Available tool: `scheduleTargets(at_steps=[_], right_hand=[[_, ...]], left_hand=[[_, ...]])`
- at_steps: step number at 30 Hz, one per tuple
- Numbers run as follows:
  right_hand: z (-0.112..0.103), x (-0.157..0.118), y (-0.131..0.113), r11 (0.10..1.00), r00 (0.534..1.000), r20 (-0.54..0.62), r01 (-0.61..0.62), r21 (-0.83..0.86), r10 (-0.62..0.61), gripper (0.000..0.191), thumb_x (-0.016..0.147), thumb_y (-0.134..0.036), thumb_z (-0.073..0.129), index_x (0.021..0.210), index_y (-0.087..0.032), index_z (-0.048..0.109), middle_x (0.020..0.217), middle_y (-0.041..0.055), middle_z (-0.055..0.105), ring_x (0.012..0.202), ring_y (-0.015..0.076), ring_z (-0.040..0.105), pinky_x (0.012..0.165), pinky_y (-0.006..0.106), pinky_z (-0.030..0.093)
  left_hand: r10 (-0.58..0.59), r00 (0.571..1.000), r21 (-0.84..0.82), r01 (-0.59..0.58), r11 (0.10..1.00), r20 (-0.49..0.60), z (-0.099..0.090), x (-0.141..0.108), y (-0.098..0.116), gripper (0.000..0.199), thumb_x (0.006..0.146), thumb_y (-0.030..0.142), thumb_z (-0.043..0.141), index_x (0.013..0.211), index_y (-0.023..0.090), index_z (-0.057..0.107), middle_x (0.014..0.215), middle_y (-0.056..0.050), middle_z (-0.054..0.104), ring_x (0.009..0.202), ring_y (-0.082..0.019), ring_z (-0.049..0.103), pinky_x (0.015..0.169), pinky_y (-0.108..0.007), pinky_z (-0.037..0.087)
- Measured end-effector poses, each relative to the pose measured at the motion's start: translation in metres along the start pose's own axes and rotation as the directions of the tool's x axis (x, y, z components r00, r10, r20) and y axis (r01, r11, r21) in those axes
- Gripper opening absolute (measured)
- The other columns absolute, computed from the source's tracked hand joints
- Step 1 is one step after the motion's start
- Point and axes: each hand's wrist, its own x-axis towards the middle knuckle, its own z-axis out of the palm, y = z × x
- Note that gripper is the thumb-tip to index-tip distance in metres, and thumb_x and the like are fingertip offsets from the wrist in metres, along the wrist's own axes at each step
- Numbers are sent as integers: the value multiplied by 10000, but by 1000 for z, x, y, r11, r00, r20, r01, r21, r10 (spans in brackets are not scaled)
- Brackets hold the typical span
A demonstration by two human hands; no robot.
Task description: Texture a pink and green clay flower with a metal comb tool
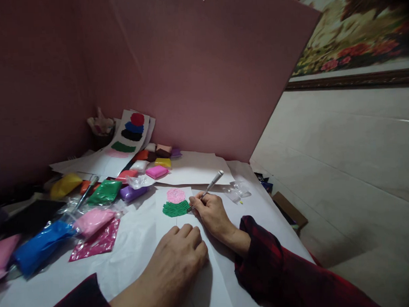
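Note:
My right hand (211,213) is closed in a pen-like grip on a slim silver tool with a ribbed handle (215,182). The tool's lower end touches or nearly touches the right edge of a textured green clay patch (175,209). Directly above the green lies a round pink clay patch (175,195), both on a white paper sheet (163,224). Below them my left hand (176,257) rests on the paper, fingers curled under; whatever may be beneath them is hidden.
Bagged clay in many colours, including green (105,192), blue (43,246) and pink (94,221), spreads over the left side. A sheet with coloured patches (123,140) leans at the back. Clear plastic scraps (237,191) lie right of my hand, near the table edge.

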Motion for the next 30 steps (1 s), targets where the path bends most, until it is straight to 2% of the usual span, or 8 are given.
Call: scheduleTargets(at_steps=[6, 22, 25, 30], right_hand=[[-1, 2, 2, 998, 1000, -21, 20, -52, -22, 331, 886, -349, 529, 599, -185, 524, 538, -15, 527, 518, 124, 475, 542, 249, 370], [-3, 4, 2, 996, 994, -100, 22, -91, -31, 308, 868, -334, 536, 593, -196, 545, 544, 4, 569, 538, 147, 525, 566, 263, 391], [-4, 3, 2, 998, 993, -118, 22, -59, -29, 323, 869, -344, 537, 580, -199, 534, 537, 5, 566, 530, 145, 521, 559, 263, 395], [-5, 4, 6, 998, 986, -164, -26, 55, 35, 347, 879, -425, 530, 625, -191, 556, 522, -4, 550, 480, 135, 494, 498, 252, 385]], left_hand=[[-6, 999, -3, 6, 1000, 45, -4, 1, 0, 40, 835, 172, 706, 826, 185, 670, 862, -11, 694, 754, -201, 607, 608, -317, 385], [-6, 1000, -22, 7, 1000, 24, -2, -1, 0, 45, 842, 161, 690, 820, 184, 658, 860, -13, 680, 759, -198, 582, 612, -315, 369], [-5, 1000, -33, 5, 999, 5, -1, -1, 0, 58, 857, 149, 665, 809, 179, 654, 849, -16, 674, 749, -194, 574, 611, -315, 369], [-5, 999, -26, 6, 1000, 47, -2, 0, 1, 48, 854, 157, 682, 821, 179, 655, 874, -18, 681, 767, -196, 583, 621, -316, 380]])
